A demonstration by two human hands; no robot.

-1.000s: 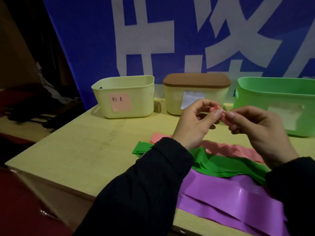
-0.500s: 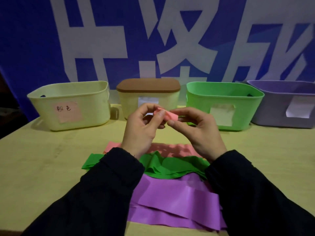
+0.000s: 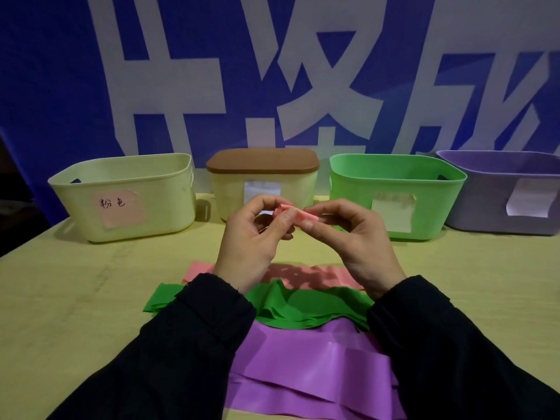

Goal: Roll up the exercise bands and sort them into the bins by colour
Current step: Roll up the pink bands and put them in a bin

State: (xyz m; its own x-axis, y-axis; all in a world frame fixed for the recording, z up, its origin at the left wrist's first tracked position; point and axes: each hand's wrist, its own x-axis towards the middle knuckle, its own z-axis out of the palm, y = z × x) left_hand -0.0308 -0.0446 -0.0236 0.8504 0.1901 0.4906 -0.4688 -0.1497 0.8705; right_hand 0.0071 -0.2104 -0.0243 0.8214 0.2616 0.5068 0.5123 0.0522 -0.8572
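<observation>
Left hand (image 3: pixel 251 237) and right hand (image 3: pixel 354 237) pinch a rolled pink band (image 3: pixel 298 214) in their fingers above the tabletop (image 3: pixel 75 298), before four bins.

Dim, bluish light; soft focus; wide-angle bending at edges.

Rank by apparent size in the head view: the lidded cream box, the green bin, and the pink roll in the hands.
1. green bin
2. lidded cream box, partly hidden by the hands
3. pink roll, smallest although nearest the camera
</observation>
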